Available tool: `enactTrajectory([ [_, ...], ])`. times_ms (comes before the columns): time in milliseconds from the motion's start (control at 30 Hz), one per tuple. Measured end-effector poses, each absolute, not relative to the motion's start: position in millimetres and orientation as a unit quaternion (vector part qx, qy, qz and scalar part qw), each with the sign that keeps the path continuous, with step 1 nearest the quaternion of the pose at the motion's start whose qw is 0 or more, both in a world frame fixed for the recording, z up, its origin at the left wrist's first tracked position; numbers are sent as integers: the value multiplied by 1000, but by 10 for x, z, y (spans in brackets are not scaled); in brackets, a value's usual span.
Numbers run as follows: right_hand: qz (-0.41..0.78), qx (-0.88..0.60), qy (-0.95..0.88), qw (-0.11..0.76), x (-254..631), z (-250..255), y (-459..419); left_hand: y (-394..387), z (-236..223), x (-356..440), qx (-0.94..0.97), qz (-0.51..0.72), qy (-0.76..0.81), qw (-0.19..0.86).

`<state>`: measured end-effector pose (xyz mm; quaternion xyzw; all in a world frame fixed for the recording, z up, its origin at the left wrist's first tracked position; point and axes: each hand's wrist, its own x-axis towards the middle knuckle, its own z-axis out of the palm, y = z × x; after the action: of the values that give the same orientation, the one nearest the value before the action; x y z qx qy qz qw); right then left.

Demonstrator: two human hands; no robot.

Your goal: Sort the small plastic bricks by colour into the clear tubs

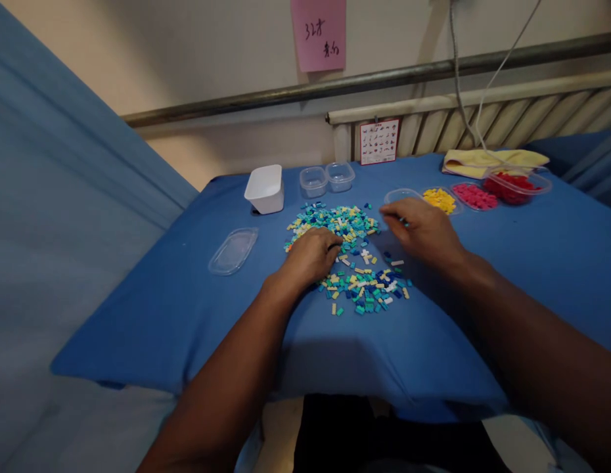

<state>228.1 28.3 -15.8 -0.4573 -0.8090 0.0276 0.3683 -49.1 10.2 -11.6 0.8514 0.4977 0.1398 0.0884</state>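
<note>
While both forearms stretch across the blue-clothed table, the left hand rests palm-down on the near-left edge of the heap of small plastic bricks in teal, yellow, white and dark blue, fingers curled loosely among them, though whether it pinches one I cannot tell. Just beyond, the right hand hovers at the heap's far-right side with fingertips drawn together, seemingly on a teal brick. Farther back lie a clear flat lid, a white square tub, two small clear tubs, and trays of yellow bricks, pink bricks and red bricks.
</note>
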Motion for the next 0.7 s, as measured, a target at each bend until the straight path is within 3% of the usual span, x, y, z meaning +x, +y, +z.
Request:
enactTrajectory([
  [233, 137, -359, -886, 261, 1675, -322, 158, 61, -29, -520, 854, 123, 495, 103],
  [500, 120, -420, -877, 201, 1680, -334, 181, 105, -94, -489, 863, 118, 485, 83],
  [700, 97, -469, -863, 162, 1613, -272, 116, 110, -32, -417, 846, 105, 508, 124],
])
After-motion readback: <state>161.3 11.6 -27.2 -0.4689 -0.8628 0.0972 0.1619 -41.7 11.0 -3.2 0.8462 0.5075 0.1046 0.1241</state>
